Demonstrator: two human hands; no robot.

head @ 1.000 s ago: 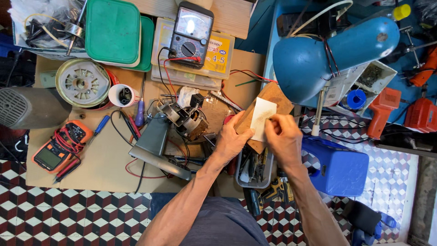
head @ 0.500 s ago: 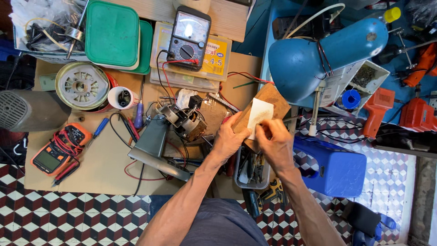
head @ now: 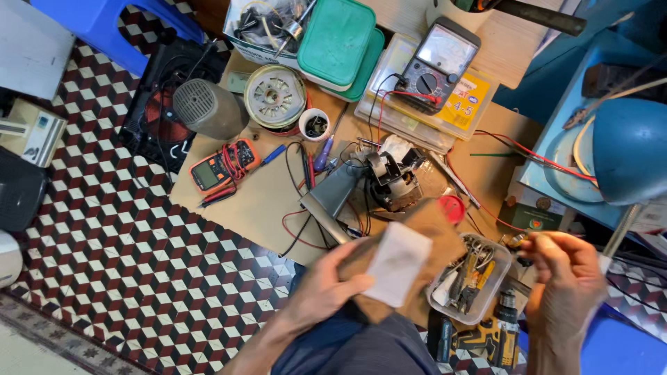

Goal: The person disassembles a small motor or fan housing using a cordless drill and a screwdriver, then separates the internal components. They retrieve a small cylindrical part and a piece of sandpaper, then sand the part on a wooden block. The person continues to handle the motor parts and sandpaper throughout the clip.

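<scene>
My left hand (head: 325, 290) holds a brown sheet (head: 436, 229) with a white paper piece (head: 398, 264) lying on it, low over the near edge of the cardboard work mat (head: 257, 201). My right hand (head: 566, 281) is off to the right, apart from the sheet. Its fingers are pinched on a small blurred metal bit (head: 516, 241). A small electric motor (head: 392, 177) with wires sits on the mat just beyond the sheet. A clear tray of hand tools (head: 499, 276) lies between my hands.
On the mat lie an orange digital meter (head: 221, 165), a white cup (head: 316, 125), a round motor winding (head: 276, 94) and a red cap (head: 451, 208). An analog meter (head: 436, 66) and green lids (head: 338, 38) sit behind. A blue lamp (head: 629, 149) hangs right; a yellow drill (head: 486, 337) lies near.
My right hand has let go of the brown sheet and moved off to the right. My left hand has drawn the sheet nearer to me. The view has swung left.
</scene>
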